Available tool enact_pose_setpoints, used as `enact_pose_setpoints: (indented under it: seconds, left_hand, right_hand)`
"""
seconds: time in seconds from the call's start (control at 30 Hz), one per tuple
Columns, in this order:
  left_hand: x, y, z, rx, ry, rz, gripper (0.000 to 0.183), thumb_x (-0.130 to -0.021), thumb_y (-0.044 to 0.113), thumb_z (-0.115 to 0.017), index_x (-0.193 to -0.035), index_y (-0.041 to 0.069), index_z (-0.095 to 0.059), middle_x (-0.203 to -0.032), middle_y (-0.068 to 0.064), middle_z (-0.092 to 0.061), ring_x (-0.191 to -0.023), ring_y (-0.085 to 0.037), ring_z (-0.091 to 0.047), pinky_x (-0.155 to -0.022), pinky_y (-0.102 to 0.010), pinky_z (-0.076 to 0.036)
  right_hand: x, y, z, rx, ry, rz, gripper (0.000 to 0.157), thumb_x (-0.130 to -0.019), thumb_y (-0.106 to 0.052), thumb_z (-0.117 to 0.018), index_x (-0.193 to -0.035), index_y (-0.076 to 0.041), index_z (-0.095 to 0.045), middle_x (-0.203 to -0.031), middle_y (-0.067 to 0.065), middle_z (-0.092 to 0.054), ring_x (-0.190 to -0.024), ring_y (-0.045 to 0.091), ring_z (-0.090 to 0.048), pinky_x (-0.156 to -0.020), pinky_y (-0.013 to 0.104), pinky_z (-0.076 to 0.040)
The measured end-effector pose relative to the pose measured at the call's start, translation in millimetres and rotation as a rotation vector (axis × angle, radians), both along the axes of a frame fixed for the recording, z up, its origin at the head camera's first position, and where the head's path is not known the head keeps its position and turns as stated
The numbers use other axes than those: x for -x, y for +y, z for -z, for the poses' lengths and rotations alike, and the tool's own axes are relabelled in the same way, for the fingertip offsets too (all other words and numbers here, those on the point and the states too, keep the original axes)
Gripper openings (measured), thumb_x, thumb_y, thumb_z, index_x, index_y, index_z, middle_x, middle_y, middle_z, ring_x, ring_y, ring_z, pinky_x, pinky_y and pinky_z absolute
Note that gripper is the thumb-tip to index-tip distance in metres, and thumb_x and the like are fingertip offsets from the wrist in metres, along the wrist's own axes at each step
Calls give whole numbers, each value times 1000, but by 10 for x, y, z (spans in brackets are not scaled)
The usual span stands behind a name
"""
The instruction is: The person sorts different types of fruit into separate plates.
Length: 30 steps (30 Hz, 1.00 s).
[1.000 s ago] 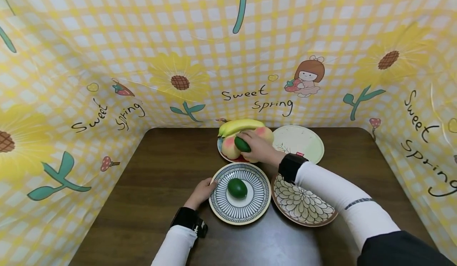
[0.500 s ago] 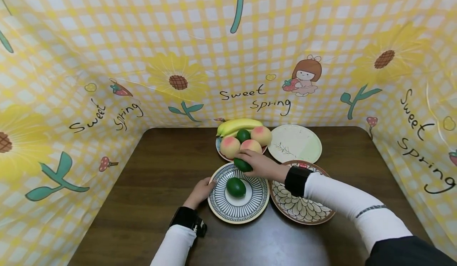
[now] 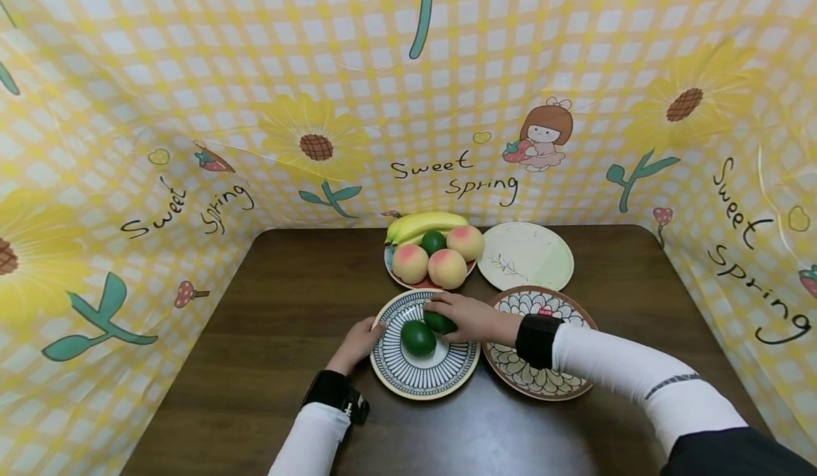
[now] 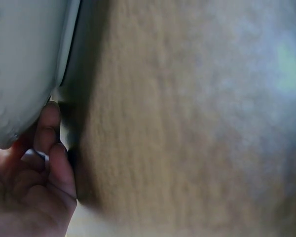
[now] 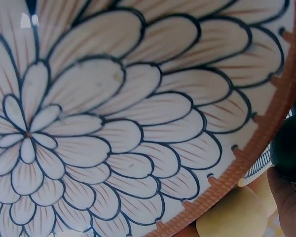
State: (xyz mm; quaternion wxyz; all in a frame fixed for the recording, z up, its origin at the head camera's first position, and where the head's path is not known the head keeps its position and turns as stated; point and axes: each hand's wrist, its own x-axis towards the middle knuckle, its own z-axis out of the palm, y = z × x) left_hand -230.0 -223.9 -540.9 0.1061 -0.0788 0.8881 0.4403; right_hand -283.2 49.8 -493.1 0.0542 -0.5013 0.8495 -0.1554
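In the head view my left hand (image 3: pixel 356 345) grips the left rim of a round plate (image 3: pixel 424 380) with dark radial stripes. Its curled fingers (image 4: pixel 52 128) show at the plate's edge in the left wrist view. My right hand (image 3: pixel 471 317) holds a dark green oval fruit (image 3: pixel 439 321) low over that plate. Right beside it a second dark green oval fruit (image 3: pixel 418 339) lies near the plate's centre. The right wrist view catches part of the right hand (image 5: pixel 290 207) at its right edge, against a dark green fruit (image 5: pixel 288 148).
Behind the striped plate, a fruit plate (image 3: pixel 396 276) bears bananas (image 3: pixel 429 226), several peaches (image 3: pixel 447 269) and another green fruit (image 3: pixel 433 242). A pale green plate (image 3: pixel 542 256) stands back right. The brown-rimmed petal-patterned plate (image 3: pixel 542 380) lies under my right forearm. Patterned cloth (image 3: pixel 357 72) encloses the table (image 3: pixel 287 299).
My right hand has carried the green fruit from over the fruit plate toward me, down to the striped plate beside the other green fruit. My left hand stays at the rim.
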Motion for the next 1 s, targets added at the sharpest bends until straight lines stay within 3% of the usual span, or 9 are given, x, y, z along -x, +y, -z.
enact_pose_setpoints:
  seconds: [0.6,1.0]
  left_hand:
    - [7,22,-4,-14,5,-8,33,-107,24,-46,-109,-2,-66,-89,-11,-67,-80,-14,-59,-78,-27,-46]
    - [9,4,15,-11,4,-11,33,-107,23,-46,-115,-3,-66,-93,-12,-69,-82,-13,-59,-80,-27,-46]
  right_hand:
    - [-60,39,116,-29,-69,13,64,-89,-22,-80,-145,-9,-53,-145,19,-52,-124,31,-61,-98,42,-55]
    - [-65,72,128,-32,-90,34,67,-88,-25,-81,-146,-10,-52,-148,19,-51,-127,33,-59,-100,43,-54]
